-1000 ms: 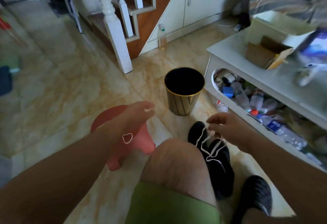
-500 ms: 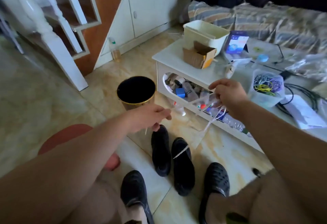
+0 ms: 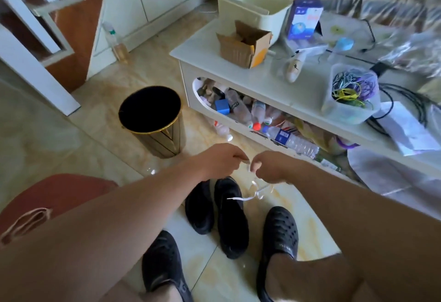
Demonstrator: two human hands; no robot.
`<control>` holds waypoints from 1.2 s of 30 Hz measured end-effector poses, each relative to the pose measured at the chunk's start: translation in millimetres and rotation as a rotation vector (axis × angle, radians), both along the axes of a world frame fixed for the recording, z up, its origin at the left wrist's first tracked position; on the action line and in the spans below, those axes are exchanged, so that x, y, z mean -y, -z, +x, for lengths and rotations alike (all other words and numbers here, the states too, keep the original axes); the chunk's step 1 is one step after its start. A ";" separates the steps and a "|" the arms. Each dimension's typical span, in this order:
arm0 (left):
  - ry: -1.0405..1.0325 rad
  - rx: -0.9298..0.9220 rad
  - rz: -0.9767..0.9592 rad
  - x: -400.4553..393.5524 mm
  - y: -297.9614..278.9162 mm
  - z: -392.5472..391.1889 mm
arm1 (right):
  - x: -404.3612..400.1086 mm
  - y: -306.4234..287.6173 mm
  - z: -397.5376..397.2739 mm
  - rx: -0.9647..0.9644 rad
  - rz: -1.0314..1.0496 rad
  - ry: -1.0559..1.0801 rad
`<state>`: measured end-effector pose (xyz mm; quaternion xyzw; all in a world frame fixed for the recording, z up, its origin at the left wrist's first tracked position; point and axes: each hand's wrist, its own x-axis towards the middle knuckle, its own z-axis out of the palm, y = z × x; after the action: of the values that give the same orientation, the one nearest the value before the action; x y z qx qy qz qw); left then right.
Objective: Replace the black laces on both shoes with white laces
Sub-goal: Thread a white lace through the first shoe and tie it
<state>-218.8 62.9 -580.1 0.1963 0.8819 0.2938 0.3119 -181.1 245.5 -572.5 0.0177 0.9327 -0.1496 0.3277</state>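
Two black shoes stand side by side on the tiled floor, the left shoe (image 3: pixel 200 208) and the right shoe (image 3: pixel 231 216), toes pointing away from me. A white lace (image 3: pixel 250 193) hangs in loops over the right shoe, its tip lying across the shoe's top. My left hand (image 3: pixel 220 159) and my right hand (image 3: pixel 270 167) are close together above the shoes, both pinching the upper end of the white lace between the fingertips. No black laces show on either shoe.
A black bin with a gold rim (image 3: pixel 152 120) stands left of the shoes. A white low table (image 3: pixel 307 92) full of bottles and clutter is at the right. A red stool (image 3: pixel 57 194) is at my left. My feet wear black clogs (image 3: pixel 280 230).
My hands came together from wide apart and now meet above the shoes. The lace, which was stretched taut between them, hangs slack in loops. The view shifted right and down.
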 end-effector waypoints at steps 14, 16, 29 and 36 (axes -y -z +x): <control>-0.189 -0.124 -0.063 -32.0 123.3 5.7 | 22.3 110.9 -8.7 0.108 -0.306 0.350; -0.242 -0.076 -0.061 -28.1 144.0 12.8 | 16.8 127.2 -11.5 0.168 -0.222 0.282; -0.253 0.118 -0.411 -2.1 221.1 66.5 | -16.8 177.8 27.7 0.080 0.031 0.274; -0.226 0.018 -0.432 5.3 208.0 68.9 | -4.3 163.6 22.1 0.104 -0.118 0.343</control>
<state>-149.9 57.6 -788.2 0.0226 0.9379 0.1331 0.3197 -159.1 249.7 -736.1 0.1650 0.8874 -0.2567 0.3456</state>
